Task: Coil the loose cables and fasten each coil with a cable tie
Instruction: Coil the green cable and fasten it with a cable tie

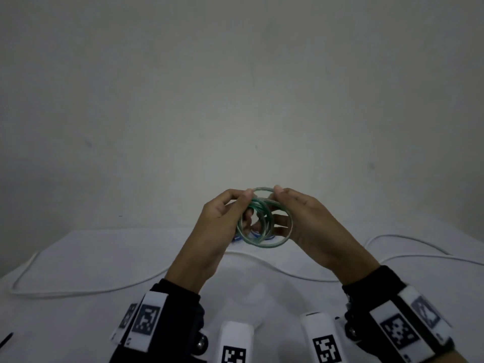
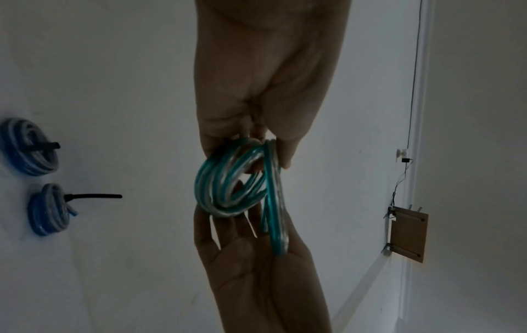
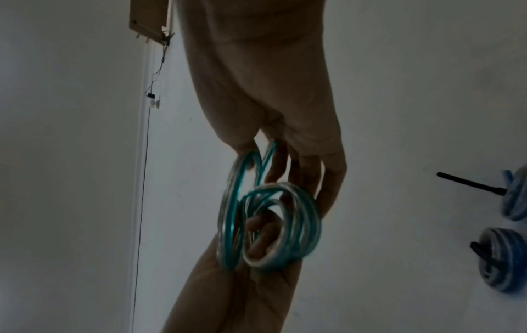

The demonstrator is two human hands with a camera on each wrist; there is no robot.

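Teal cable: light, springy, loops splaying. L hand & R hand fingers pinched on coil top; grip where loops cross

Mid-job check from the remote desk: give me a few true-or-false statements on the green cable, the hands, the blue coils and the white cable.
1. Both hands hold the green cable. True: left hand and right hand grip it above the table.
2. The green cable already carries a black tie. False: none shows on it.
3. Two blue coils lie on the table, each with a black tie. True.
4. The white cable is coiled. False: it lies loose across the table.
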